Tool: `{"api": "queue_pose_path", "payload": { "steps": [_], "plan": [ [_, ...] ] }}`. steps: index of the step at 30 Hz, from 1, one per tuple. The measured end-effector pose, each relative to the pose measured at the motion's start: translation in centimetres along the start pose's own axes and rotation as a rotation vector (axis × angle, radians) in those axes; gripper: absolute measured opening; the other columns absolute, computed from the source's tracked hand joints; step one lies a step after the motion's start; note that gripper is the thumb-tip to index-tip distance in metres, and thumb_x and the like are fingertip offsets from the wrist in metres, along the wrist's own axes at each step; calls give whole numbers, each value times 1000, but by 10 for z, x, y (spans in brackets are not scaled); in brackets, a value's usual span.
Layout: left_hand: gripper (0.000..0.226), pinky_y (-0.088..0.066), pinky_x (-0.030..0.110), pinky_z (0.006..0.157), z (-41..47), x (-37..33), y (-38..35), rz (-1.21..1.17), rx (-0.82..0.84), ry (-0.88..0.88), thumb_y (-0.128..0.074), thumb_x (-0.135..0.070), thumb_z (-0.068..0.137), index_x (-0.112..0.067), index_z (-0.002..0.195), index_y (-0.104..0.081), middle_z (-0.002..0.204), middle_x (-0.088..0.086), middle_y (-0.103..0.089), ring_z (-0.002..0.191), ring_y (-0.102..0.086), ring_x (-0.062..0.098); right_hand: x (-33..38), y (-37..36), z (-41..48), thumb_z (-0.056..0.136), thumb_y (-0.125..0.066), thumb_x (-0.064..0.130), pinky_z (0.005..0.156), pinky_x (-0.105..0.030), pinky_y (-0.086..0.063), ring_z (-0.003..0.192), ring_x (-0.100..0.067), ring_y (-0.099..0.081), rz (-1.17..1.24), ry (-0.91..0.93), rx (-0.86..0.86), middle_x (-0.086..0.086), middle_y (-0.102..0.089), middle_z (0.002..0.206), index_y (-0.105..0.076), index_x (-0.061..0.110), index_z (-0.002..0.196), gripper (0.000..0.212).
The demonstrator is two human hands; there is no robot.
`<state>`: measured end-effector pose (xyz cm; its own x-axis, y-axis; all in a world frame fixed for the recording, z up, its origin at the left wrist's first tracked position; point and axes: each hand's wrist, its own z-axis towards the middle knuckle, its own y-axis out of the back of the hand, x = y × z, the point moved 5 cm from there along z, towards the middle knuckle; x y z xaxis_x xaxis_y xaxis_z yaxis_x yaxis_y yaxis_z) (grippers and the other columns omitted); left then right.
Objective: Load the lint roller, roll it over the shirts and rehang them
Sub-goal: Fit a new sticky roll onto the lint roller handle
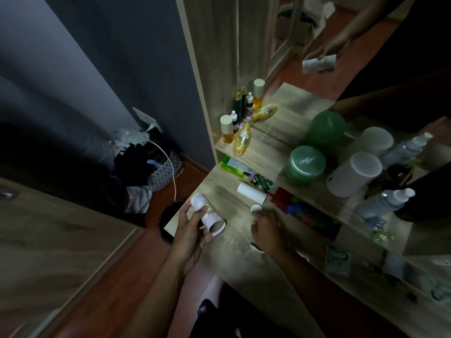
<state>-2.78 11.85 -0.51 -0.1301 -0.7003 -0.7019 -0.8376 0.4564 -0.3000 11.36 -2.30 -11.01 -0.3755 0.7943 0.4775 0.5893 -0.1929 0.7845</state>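
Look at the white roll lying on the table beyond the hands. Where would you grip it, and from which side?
Grip the white roll around its middle, coming from above with fingers across its width. It lies on its side on the table, so the curved wall is exposed, while packets crowd its far side. The right hand is nearest; the left hand already holds a roll.

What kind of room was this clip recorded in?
Probably a bedroom or dressing area at home. A wooden vanity shelf backs onto a mirror, cosmetic bottles stand on it, and a heap of clothes lies on the floor.
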Motion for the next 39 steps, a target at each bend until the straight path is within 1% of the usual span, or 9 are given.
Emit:
{"api": "queue_pose_path", "payload": {
  "steps": [5, 9, 13, 16, 21, 27, 34, 37, 39],
  "plan": [
    [41, -60, 33, 59, 12, 1, -8, -88, -8, 15, -61, -20, 96, -23, 133, -47, 95, 12, -73, 77, -74, 22, 8, -13, 25, 90, -50, 32, 99, -44, -47, 139, -24, -34, -222, -3, 63, -1, -37, 151, -38, 26, 143, 55],
    [44, -59, 32, 59, 21, 8, -5, -112, -76, 36, -63, -22, 94, -22, 135, -46, 102, 15, -71, 85, -73, 26, 11, -17, 22, 83, -59, 36, 81, -45, -52, 112, -24, -54, -428, -6, 52, -1, -49, 131, -50, 28, 126, 45],
    [48, -58, 30, 56, 27, 15, 4, -193, -153, 45, -64, -23, 94, -20, 138, -43, 124, 26, -62, 101, -67, 34, 13, -28, 17, 89, -59, 29, 101, -43, -43, 120, -23, -52, -490, 33, 99, -5, -53, 132, -50, 22, 131, 43],
    [50, -59, 30, 57, 29, 20, 8, -241, -174, 65, -64, -23, 95, -20, 139, -41, 129, 27, -60, 109, -65, 37, 4, -44, 17, 89, -57, 28, 106, -45, -37, 123, -24, -47, -390, 90, 73, -8, -53, 132, -54, 19, 128, 40],
    [53, -61, 36, 62, 31, 28, 15, -266, -202, 74, -64, -21, 95, -21, 140, -37, 128, 27, -60, 115, -64, 39, 0, -43, 15, 81, -67, 27, 103, -45, -41, 123, -23, -49, -251, 100, -75, -5, -54, 132, -57, 24, 127, 47],
    [59, -57, 48, 91, 28, 26, 18, -224, -193, 57, -67, -21, 92, -21, 141, -34, 128, 24, -62, 111, -68, 35, -2, -43, 20, 81, -69, 26, 98, -35, -45, 114, -19, -54, -270, 111, -80, -3, -58, 124, -57, 23, 122, 42],
    [58, -61, 39, 74, 18, 26, 14, -192, -173, 50, -67, -23, 92, -27, 141, -35, 127, 24, -61, 112, -66, 39, -2, -42, 21, 72, -79, 27, 93, -35, -50, 113, -18, -58, -216, 121, -97, 0, -61, 121, -56, 22, 120, 53],
    [58, -61, 39, 73, 14, 25, 12, -169, -174, 40, -67, -25, 92, -27, 141, -36, 125, 22, -62, 111, -67, 38, -3, -50, 24, 80, -71, 29, 88, -34, -51, 100, -17, -61, -223, 114, -42, -1, -66, 109, -61, 21, 109, 31],
    [57, -60, 41, 80, 12, 23, 10, -133, -177, 29, -68, -27, 91, -25, 139, -37, 122, 20, -64, 108, -69, 37, 0, -48, 19, 87, -66, 28, 85, -24, -50, 90, -11, -61, -46, 129, -6, 3, -67, 97, -66, 21, 102, 17]
  ]
}}
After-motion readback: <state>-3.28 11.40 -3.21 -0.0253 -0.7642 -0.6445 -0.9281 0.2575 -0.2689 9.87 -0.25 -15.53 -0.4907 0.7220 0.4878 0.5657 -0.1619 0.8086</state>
